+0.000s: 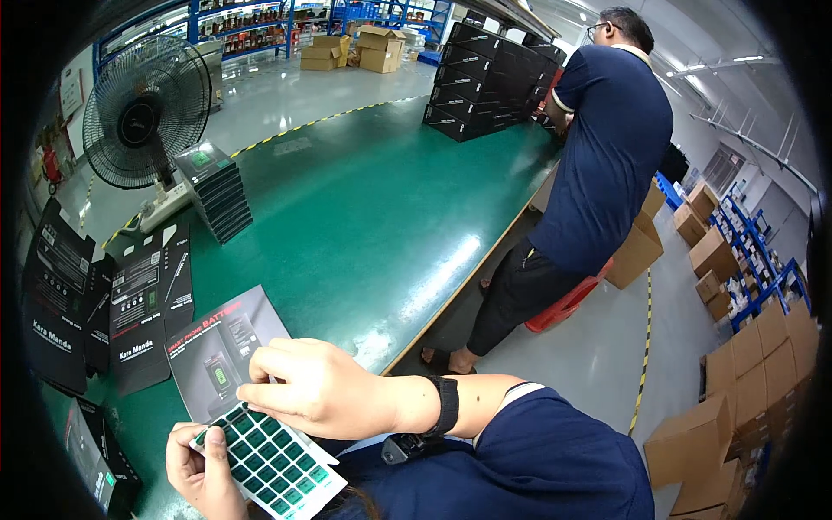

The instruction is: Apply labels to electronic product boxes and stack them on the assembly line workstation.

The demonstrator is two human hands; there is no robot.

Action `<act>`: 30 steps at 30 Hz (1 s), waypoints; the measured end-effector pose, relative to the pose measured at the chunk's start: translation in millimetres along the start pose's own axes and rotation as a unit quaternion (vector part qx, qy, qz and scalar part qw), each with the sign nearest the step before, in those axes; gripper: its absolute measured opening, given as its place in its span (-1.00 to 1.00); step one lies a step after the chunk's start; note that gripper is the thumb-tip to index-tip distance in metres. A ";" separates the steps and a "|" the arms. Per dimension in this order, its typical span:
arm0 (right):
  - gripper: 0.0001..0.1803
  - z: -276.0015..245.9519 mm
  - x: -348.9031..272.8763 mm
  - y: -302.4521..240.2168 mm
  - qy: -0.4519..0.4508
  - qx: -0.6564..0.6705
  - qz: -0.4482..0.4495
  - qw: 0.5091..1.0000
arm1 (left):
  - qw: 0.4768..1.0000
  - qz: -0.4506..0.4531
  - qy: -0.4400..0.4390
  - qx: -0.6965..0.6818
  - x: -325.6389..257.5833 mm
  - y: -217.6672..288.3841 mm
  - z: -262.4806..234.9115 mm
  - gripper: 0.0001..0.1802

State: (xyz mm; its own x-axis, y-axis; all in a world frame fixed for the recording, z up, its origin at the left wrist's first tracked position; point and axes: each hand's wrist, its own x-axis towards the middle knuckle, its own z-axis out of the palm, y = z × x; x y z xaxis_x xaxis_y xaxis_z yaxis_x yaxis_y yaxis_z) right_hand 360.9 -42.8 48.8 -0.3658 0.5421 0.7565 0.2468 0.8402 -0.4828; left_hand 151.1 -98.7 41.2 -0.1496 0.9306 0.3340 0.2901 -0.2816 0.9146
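A white sheet of small dark-green square stickers (276,465) is held up at the table's near edge. My left hand (206,477) grips its left side, thumb on top. Over the sheet's upper corner, my right hand (322,388) has thumb and forefinger pinched together. Whatever is between those fingertips is too small to make out. Just beyond both hands lies a grey printed box (227,336) with a phone battery picture, partly covered by my right hand. A black strap with a small device circles my right wrist.
Black printed cartons (143,316) stand at the left on the green table (347,191). Behind them are a stack of small boxes (214,195) and a black fan (147,117). Black boxes (485,78) are piled at the far end, near a standing person (607,147). Brown cartons (693,442) fill the right.
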 end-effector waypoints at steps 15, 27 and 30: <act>-0.82 0.2 3.0 -6.5 0.094 0.108 0.024 0.989 | 1.000 0.009 0.024 0.002 -8.0 14.5 -13.9 -0.88; -0.90 -35.6 16.8 10.1 -0.154 0.090 0.256 0.950 | 0.970 0.124 -0.171 0.121 -2.2 1.9 -17.3 -0.85; -0.88 -36.5 20.5 9.1 -0.193 0.088 0.266 0.940 | 0.969 0.133 -0.170 0.119 -2.6 -0.1 -19.7 -0.85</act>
State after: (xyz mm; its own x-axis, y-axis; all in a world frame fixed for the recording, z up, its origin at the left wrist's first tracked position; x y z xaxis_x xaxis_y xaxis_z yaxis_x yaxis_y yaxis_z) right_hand 388.4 -24.4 76.0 -0.5396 0.8210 0.1865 0.3471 0.4187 -0.8392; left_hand 132.9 -105.6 44.7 0.2691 0.8676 0.4182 0.4914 -0.4972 0.7151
